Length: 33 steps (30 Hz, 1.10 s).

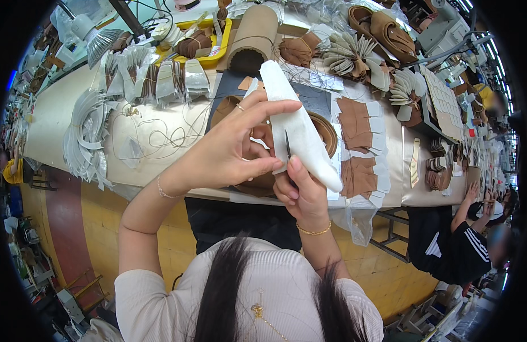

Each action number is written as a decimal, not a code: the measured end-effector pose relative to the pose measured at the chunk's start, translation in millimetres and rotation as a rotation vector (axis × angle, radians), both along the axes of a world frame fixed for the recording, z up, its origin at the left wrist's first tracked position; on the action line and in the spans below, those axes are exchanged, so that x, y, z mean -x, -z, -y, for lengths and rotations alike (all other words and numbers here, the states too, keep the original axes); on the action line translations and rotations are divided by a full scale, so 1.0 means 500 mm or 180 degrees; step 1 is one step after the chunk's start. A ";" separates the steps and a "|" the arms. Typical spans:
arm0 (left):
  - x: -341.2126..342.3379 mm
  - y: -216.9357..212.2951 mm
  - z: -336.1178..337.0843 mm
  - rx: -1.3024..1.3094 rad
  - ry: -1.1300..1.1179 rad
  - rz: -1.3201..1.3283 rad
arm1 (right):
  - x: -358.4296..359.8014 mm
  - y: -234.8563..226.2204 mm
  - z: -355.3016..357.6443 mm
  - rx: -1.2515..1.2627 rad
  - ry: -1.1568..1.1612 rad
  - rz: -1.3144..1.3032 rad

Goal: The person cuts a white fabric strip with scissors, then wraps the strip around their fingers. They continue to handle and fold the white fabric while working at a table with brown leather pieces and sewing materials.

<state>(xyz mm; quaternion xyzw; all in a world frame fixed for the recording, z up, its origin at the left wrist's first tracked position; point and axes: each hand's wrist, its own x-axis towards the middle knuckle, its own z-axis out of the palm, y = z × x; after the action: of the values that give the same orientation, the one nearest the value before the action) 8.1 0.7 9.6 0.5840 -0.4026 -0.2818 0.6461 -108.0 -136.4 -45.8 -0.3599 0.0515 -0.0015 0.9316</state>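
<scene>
A long, pale white piece of soft sheet material (303,137) is held up over the table's front edge, narrow at its top end and broader lower down. My left hand (240,139) curls round its left edge, with the index finger lying across its face and the thumb at its lower left. My right hand (303,191) grips a slim, dark, pointed tool (287,143), whose tip lies against the white face. Fingers hide the tool's handle, so its exact kind cannot be made out. Behind the white piece lies a rolled brown strap (322,132).
Fanned brown pieces with white backing (354,122) lie to the right. Bundles of white strips (84,134) and loose cord (172,134) lie left. A brown tube (254,37), a yellow tray (221,48) and a lamp (101,43) stand farther back. Another person (463,245) sits at right.
</scene>
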 end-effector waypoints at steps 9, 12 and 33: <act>0.005 -0.002 -0.001 -0.0129 0.0013 -0.0021 | 0.005 0.004 0.002 -0.0079 -0.0028 -0.0021; 0.006 -0.005 -0.004 -0.0226 0.0011 -0.0050 | 0.006 0.002 0.001 -0.0102 -0.0029 -0.0131; -0.019 -0.006 -0.021 -0.0546 -0.0226 0.0190 | 0.009 0.000 -0.004 0.0105 -0.0198 -0.0140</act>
<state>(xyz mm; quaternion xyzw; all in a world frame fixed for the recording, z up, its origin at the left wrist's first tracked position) 17.6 11.1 12.4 0.6593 -0.3751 -0.2746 0.5910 -112.5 -134.2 -45.6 -0.3766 0.0607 0.0346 0.9237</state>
